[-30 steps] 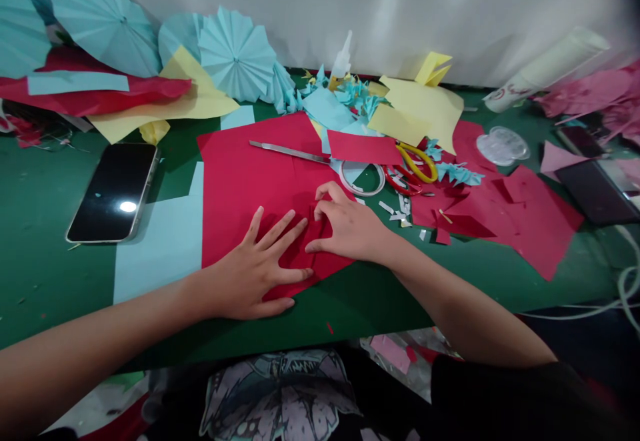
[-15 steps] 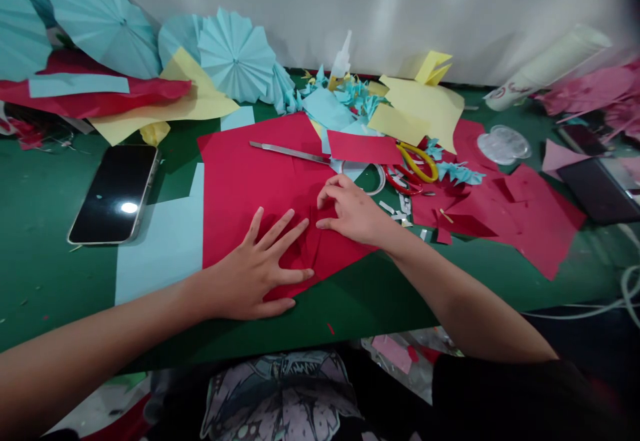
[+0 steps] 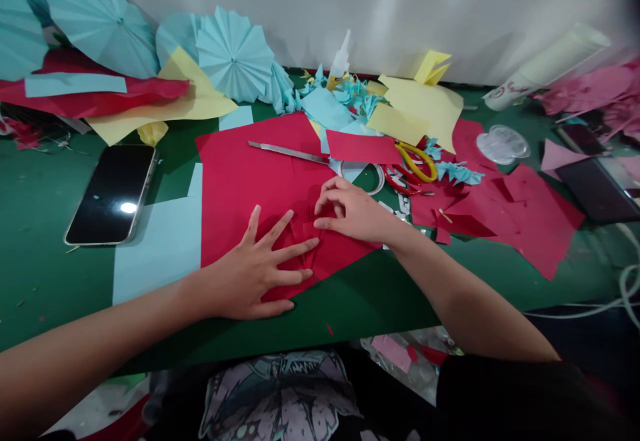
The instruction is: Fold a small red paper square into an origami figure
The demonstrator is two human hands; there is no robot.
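My left hand (image 3: 257,264) lies flat with its fingers spread on a large red paper sheet (image 3: 245,177). Its fingertips rest on a small creased red paper piece (image 3: 303,233) of the same colour. Across from it, my right hand (image 3: 350,211) has curled fingers, thumb and forefinger together at that piece's upper edge; the exact grip is partly lost, red on red. A slim metal craft knife (image 3: 287,152) lies on the sheet above both hands. Beyond my right hand are a roll of tape (image 3: 383,177) and a red paper strip (image 3: 363,147).
Scissors with yellow and red handles (image 3: 419,164) lie right of the tape. A phone (image 3: 113,194) sits at left beside light blue paper (image 3: 155,247). Blue paper fans (image 3: 235,61) and a glue bottle (image 3: 340,61) stand along the back. Red paper scraps (image 3: 535,217) spread at right.
My right thumb and forefinger have closed together, and the small red piece's upper edge shows raised beside them. One left finger has shifted slightly right across the piece.
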